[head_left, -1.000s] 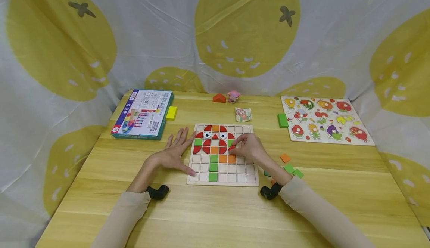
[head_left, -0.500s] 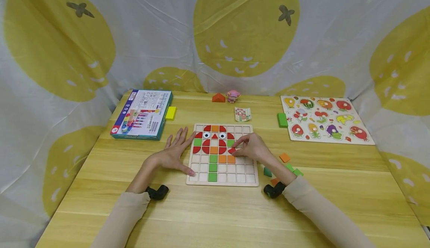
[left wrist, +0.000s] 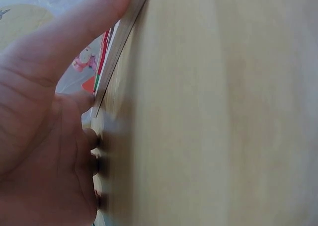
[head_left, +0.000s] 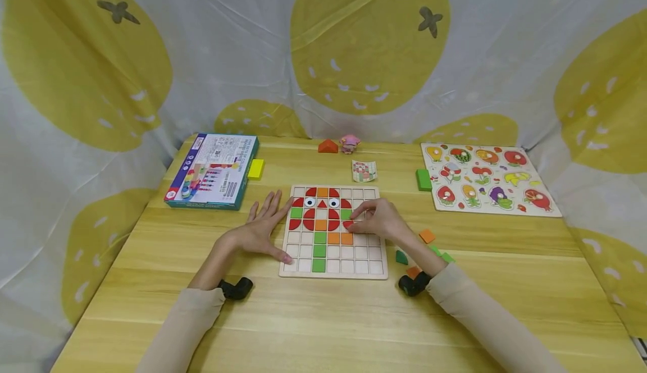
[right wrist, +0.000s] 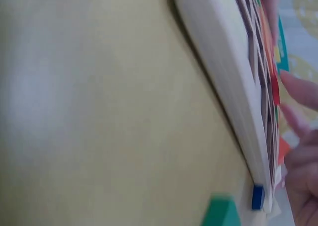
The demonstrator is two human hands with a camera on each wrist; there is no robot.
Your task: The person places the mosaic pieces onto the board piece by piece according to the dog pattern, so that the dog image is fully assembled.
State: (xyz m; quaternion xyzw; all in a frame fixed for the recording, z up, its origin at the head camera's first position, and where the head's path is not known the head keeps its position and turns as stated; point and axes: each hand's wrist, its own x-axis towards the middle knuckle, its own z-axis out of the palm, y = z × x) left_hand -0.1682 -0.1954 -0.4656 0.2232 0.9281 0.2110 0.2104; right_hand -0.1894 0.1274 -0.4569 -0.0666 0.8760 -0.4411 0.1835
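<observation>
A wooden grid board [head_left: 333, 276] lies on the table, bearing red, green and orange tiles and two eye tiles. My left hand [head_left: 260, 232] spreads its fingers at the board's left side, the thumb over the lower left corner and the index fingertip at the upper left edge. With thumb and index finger my right hand [head_left: 379, 218] pinches a red quarter-circle tile [head_left: 347, 224], which lies low in a cell below a green square tile [head_left: 346, 214]. In the right wrist view both fingertips are right at the red tile [right wrist: 276, 89].
Loose orange [head_left: 427, 235] and dark green [head_left: 401, 257] pieces lie right of the board. A pattern card [head_left: 364, 171], red triangular block [head_left: 328, 146] and pink figure [head_left: 349, 144] are behind it. A box [head_left: 212, 171] stands left; a fruit puzzle [head_left: 492, 179] lies right.
The red quarter-circle tile, mostly hidden by the right fingers at first, has been turned and lowered into its cell. The right wrist shifted slightly right; the left hand stayed put.
</observation>
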